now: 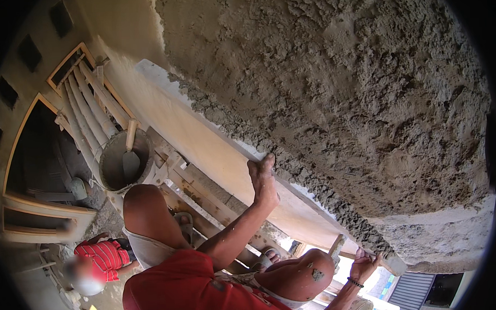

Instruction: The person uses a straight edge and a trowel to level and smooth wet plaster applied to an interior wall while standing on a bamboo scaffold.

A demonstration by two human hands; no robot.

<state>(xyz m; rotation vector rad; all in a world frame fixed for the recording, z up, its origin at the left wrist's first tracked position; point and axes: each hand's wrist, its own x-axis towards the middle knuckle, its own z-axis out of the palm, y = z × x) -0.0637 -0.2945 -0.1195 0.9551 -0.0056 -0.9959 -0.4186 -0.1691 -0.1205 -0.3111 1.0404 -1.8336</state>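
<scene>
My left hand (264,182) grips a long pale board (186,102) that runs diagonally along rough grey plaster (333,86). Its fingers are curled at the board's edge, beside a ridge of wet mortar (225,120). My right hand (364,265), with a bead bracelet on the wrist, holds the same board near its lower right end. Beside my right knee, a mortar-caked tool (336,246) is partly hidden. At left, a bucket (109,179) holds a wooden-handled trowel (131,162).
Scaffold planks (183,184) lie beneath me. Long poles (85,111) lean at a wood-framed opening at upper left. A person in a red striped shirt (101,258) is below at lower left. A corrugated shutter (411,288) shows at lower right.
</scene>
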